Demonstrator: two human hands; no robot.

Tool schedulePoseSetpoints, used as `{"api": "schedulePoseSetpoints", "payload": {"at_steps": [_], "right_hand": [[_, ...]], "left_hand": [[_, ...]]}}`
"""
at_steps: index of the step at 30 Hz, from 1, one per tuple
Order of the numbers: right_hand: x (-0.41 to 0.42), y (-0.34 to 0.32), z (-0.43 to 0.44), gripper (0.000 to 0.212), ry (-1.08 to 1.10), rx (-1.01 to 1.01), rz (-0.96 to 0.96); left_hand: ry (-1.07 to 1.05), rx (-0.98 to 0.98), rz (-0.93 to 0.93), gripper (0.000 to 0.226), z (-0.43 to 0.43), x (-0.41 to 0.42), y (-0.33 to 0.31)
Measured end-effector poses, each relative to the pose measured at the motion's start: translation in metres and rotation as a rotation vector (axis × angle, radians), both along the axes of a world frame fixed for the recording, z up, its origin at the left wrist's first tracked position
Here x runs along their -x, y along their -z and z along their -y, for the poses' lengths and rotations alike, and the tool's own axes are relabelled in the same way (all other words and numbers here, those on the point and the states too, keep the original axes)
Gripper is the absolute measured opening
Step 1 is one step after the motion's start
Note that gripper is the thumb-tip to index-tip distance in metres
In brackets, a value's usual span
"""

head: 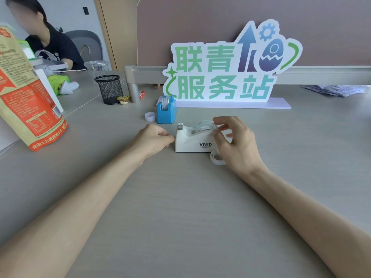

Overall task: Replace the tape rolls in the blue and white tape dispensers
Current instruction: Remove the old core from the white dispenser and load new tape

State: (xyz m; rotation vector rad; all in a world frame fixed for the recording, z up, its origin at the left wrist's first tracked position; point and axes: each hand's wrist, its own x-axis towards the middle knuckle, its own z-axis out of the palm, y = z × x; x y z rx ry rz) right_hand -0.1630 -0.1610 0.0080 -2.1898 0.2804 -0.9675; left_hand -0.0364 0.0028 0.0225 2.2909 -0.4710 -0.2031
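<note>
- Head view: white tape dispenser (pixel 193 140), marked VIVID, is seen on the grey desk (pixel 180 207), cutter end to the left.
- Left hand (pixel 153 139) is loosely curled, fingertips pressed against the dispenser's cutter end; nothing is gripped.
- Right hand (pixel 237 141) is at the dispenser's rear; the clear tape roll (pixel 205 126) seated in the cradle is pinched between thumb and fingers.
- A second tape ring (pixel 217 158) lies flat on the desk, just beside the dispenser's near right corner, partly hidden by the right hand.
- Blue tape dispenser (pixel 166 111) stands behind, well apart from both hands, with a roll loaded.
- A white core ring (pixel 150 116) is seen just left of the blue dispenser.
- Behind: green-lettered sign (pixel 224 77), black mesh pen cup (pixel 110 89).
</note>
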Motion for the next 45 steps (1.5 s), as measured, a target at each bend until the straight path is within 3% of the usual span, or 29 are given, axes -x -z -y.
{"api": "schedulePoseSetpoints", "payload": {"at_steps": [7,13,16,19,23,26,29,35,45], "right_hand": [[0.001,-0.002,0.000,0.026,0.000,-0.016,-0.009],[0.003,-0.005,0.003,0.035,-0.038,-0.182,-0.102],[0.001,-0.006,0.004,0.040,-0.083,-0.308,-0.183],[0.000,-0.005,0.006,0.039,-0.083,-0.334,-0.217],[0.000,-0.004,0.007,0.026,-0.062,-0.344,-0.191],[0.001,-0.004,0.005,0.023,-0.063,-0.328,-0.199],[0.002,-0.003,0.005,0.021,-0.062,-0.337,-0.205],[0.003,-0.002,0.007,0.016,-0.090,-0.337,-0.204],[-0.016,-0.001,0.014,0.022,-0.063,-0.322,-0.209]], "left_hand": [[0.035,-0.047,0.096,0.002,-0.002,-0.005,0.007],[0.236,-0.007,0.080,0.007,-0.014,0.002,0.003],[0.323,0.011,0.082,0.022,-0.019,0.004,0.003],[0.228,-0.037,0.225,0.037,-0.014,0.006,0.008],[0.059,-0.078,0.489,0.038,-0.005,0.010,0.016],[0.140,-0.157,0.677,0.025,0.005,0.014,0.021],[0.215,-0.155,0.753,0.026,0.005,0.015,0.024],[0.406,-0.088,0.566,0.058,0.003,0.008,0.024],[0.429,-0.060,0.413,0.035,0.027,0.000,0.025]]}}
